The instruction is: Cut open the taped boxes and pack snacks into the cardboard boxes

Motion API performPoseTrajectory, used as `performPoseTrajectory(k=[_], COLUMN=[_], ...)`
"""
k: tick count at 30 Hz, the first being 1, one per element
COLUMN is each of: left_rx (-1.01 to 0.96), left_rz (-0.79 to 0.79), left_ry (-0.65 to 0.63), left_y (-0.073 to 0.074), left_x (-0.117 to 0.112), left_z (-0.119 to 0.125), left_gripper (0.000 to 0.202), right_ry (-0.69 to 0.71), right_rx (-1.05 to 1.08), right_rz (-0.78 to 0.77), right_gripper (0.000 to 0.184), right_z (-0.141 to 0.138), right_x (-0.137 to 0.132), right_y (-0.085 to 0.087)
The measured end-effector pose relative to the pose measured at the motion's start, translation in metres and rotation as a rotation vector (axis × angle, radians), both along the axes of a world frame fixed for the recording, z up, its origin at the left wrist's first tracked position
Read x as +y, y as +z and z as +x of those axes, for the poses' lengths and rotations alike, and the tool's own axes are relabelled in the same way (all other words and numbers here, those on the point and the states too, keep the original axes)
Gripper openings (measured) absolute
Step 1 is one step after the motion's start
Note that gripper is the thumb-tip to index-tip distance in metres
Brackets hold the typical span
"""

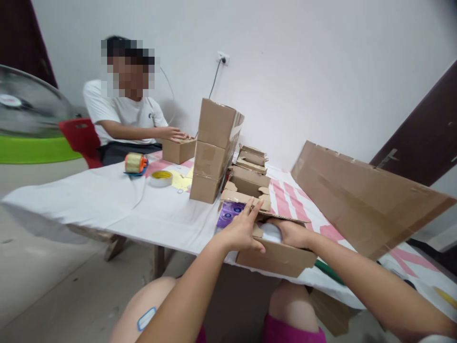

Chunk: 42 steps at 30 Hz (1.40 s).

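Brown cardboard box (277, 257) stands open, left hand (242, 232) splayed, right hand (294, 233) curled inside, grip unclear.

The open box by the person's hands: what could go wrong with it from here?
The open box sits at the near edge of the table, so a pull toward the person might tip it off. The right hand reaches inside beside a white round thing, so a raised cardboard flap could get bent. The stack of three boxes stands just beyond the left hand; a careless knock might topple it.
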State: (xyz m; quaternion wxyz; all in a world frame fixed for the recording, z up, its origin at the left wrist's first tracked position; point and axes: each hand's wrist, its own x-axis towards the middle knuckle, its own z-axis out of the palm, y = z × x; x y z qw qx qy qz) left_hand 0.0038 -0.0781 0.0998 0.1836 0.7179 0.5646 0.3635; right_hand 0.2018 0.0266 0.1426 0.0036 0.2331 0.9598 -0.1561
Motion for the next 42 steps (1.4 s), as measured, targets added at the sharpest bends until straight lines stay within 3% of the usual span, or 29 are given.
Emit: performPoseTrajectory(k=[8,16,24,29,36,42], left_rx=[-0.094,-0.190,-0.075,-0.058,0.195,0.238], left_rz=[0.066,0.041,-0.017,-0.040,-0.078,0.083], left_ry=[-0.028,-0.132,0.138,0.161,0.300,0.191], left_y=[0.010,0.018,0.005,0.006,0.028,0.040], left_x=[-0.009,-0.022,-0.020,-0.022,-0.041,-0.054], left_z=[-0.005,-0.018,-0.050,-0.049,-0.027,0.005], left_gripper=[0.143,0.146,0.138,0.135,0.120,0.091], right_ry=[-0.144,-0.179,-0.337,-0.426,-0.493,-0.359], right_rx=[0.233,0.590,0.929,0.958,0.754,0.516], right_rz=[-0.101,-0.315,-0.199,-0.124,0.056,0.275], right_gripper=[0.073,0.077,0.078,0.075,0.077,0.072], right_z=[0.010,0.029,0.068,0.082,0.086,0.069], right_x=[-0.016,-0.042,-0.055,-0.054,-0.043,-0.050], right_y=[0.039,0.053,0.070,0.060,0.019,0.006])
